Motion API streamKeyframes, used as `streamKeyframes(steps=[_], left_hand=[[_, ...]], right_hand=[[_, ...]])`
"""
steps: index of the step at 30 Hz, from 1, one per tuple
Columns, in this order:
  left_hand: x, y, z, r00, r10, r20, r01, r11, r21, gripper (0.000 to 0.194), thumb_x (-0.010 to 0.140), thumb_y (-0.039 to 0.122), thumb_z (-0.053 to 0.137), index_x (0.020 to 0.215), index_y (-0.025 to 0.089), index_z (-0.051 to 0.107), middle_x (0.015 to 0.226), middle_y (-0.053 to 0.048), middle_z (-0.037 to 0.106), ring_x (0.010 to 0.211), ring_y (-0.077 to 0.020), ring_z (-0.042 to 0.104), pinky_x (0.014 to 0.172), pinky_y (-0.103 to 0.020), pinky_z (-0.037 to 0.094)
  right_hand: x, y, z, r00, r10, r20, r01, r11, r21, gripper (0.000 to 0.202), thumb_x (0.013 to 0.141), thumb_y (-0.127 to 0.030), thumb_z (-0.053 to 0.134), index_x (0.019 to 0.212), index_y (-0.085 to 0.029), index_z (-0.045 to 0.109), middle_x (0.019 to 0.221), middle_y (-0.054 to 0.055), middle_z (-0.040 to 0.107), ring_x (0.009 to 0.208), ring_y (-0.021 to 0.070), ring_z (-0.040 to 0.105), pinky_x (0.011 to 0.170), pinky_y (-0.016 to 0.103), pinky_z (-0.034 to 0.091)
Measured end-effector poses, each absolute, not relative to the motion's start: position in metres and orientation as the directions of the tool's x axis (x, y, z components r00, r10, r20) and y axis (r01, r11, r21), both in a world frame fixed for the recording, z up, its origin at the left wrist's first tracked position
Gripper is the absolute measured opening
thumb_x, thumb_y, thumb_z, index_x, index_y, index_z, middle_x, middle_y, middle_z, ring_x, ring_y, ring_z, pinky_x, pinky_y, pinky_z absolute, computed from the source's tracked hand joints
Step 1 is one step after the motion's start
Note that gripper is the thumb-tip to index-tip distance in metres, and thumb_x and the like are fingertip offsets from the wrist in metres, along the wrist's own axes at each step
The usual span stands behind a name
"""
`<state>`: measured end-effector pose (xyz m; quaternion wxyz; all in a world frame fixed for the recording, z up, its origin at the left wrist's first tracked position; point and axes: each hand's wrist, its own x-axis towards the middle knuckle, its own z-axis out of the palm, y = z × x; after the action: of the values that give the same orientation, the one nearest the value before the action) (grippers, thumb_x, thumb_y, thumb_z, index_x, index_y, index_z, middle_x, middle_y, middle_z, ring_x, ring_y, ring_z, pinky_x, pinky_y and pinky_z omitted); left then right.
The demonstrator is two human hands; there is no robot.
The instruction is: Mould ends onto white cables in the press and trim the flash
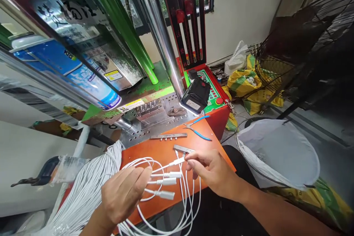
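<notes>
My left hand (124, 191) is closed round several white cables, whose moulded white connectors (168, 181) fan out to the right of its fingers. My right hand (208, 169) pinches the end of the uppermost connector (177, 161) between thumb and fingertips. Just behind those fingertips, a metal mould bar (181, 149) lies on the orange board (135, 154), partly hidden by the hand, with white cables hanging from near it. Farther back sits another metal mould bar (168, 136) with small tabs along its front edge. Blue-handled pliers (200, 135) lie splayed to its right.
A large bundle of white cables (85, 184) lies at left. Behind the board stands a green machine with a perforated metal plate (160, 127), a black box (195, 96) and a red control panel (215, 94). A blue spray can (91, 84) hangs upper left. A white-lined bin (279, 155) stands right.
</notes>
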<state>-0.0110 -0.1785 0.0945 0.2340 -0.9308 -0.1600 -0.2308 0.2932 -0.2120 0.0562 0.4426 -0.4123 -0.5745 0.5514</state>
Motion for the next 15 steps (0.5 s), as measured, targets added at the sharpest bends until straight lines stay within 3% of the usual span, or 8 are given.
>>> streamKeyframes(steps=[8, 15], left_hand=[[-0.017, -0.184, 0.094, 0.841, 0.187, 0.508, 0.405, -0.839, -0.362, 0.024, 0.103, 0.009, 0.050, 0.119, 0.004, 0.068, 0.086, -0.015, 0.076, 0.083, -0.0221, 0.073, 0.080, -0.034, 0.056], [-0.005, -0.188, 0.094, 0.825, 0.276, 0.493, 0.428, -0.875, -0.226, 0.031, 0.108, 0.016, 0.048, 0.136, 0.008, 0.059, 0.086, -0.010, 0.077, 0.077, -0.0203, 0.072, 0.074, -0.032, 0.055]], right_hand=[[0.282, -0.215, 0.065, -0.249, 0.969, -0.008, -0.018, -0.013, -1.000, 0.019, 0.092, -0.021, 0.057, 0.086, -0.016, 0.074, 0.078, 0.003, 0.073, 0.058, 0.0115, 0.061, 0.054, 0.023, 0.043], [0.274, -0.220, 0.071, -0.127, 0.983, 0.132, 0.070, 0.142, -0.987, 0.011, 0.084, -0.018, 0.061, 0.076, -0.017, 0.068, 0.062, -0.004, 0.056, 0.056, 0.0088, 0.047, 0.052, 0.021, 0.036]])
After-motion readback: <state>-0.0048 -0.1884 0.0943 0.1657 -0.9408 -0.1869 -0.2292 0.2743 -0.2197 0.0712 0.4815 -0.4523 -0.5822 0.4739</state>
